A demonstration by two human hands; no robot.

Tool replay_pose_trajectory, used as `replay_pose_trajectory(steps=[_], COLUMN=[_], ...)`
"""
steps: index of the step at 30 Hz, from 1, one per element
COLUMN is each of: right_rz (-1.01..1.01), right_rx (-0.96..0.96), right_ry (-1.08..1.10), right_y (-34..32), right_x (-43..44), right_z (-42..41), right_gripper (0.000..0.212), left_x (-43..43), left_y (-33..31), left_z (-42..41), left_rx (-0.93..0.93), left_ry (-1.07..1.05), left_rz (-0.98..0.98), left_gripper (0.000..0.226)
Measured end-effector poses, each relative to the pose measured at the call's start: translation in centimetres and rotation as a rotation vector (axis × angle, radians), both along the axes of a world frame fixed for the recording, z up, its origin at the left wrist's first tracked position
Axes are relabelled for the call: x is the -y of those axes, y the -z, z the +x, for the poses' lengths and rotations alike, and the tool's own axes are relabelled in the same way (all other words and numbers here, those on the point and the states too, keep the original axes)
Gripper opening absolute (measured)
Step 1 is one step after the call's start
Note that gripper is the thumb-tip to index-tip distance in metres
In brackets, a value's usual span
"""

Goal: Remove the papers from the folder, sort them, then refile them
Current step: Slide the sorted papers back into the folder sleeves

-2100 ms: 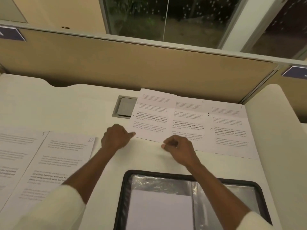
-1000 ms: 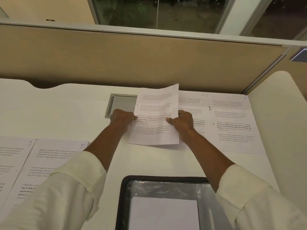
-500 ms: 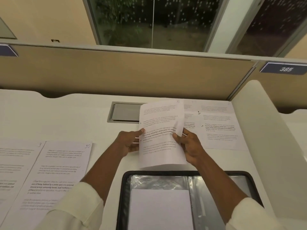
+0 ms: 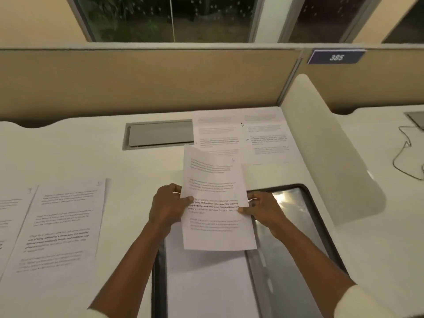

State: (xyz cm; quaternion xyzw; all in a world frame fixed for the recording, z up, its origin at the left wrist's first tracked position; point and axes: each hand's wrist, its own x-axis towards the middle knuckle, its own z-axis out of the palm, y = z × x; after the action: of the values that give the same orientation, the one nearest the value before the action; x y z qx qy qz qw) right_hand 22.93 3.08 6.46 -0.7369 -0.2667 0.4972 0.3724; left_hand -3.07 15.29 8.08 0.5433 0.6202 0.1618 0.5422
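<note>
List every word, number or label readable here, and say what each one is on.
"385": blue sign on the partition.
"Defined by a slower pace. It is centered" and "strong community bonds, local traditions": bold lines on the held sheet; its other text is too blurred to read.
Left sheets: print and corner numbers are too blurred to read.
Back sheets: print is too small to read.

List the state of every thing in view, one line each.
Folder: open, flat on the desk.
Held sheet: in the air above the folder.
Left hand: pinches the sheet's left edge.
Right hand: pinches its right edge.
Back sheets: flat, face up.
Left sheets: flat, face up.
Hatch: closed.
</note>
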Motion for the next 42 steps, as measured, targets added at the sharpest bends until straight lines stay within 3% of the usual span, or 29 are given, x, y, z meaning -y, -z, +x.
replay_pose_trajectory(steps=[10,17,21,27,29,34,37,42], right_rz=[-0.016,0.09,0.13,0.051,0.012,-0.058,-0.033,0.012], right_rx=[-0.049,-0.019,0.129,0.55,0.602,0.476,0.553,0.648], right_ry=[0.038,-0.121,-0.364,-1.059,-1.199,-1.301,-1.305,-1.221], right_y=[-1.0,-3.9,-5.6,-7.5,-7.7,-7.9,-8.0,-7.4], right_x=[3.1,0.4,-1.8,-5.7,-6.3,-7.9,-9.7,-13.0], right_z=[5.9,12.0,15.0,17.0,17.1,18.3,19.6,22.0], right_gripper=[0.033,0.042,0.042,0.038,0.038,0.033,0.021,0.023], left_x=[9.3,13.5,15.4,17.6,18.2,19.5,19.8,20.0], left_y=[2.0,0.9,0.1,-0.5,-0.6,-0.8,-0.6,1.3], left_z=[2.3,4.5,6.9,11.1,12.5,15.9,17.3,18.2], left_rx=[0.121,0.123,0.073,0.002,-0.015,-0.016,-0.008,-0.115], left_ry=[-0.082,-0.049,-0.002,0.03,0.032,-0.054,-0.206,-0.32], left_rz=[-0.134,-0.104,-0.059,-0.006,0.009,0.066,0.061,0.044], left_gripper=[0.025,0.033,0.031,0.029,0.03,0.023,0.017,0.018])
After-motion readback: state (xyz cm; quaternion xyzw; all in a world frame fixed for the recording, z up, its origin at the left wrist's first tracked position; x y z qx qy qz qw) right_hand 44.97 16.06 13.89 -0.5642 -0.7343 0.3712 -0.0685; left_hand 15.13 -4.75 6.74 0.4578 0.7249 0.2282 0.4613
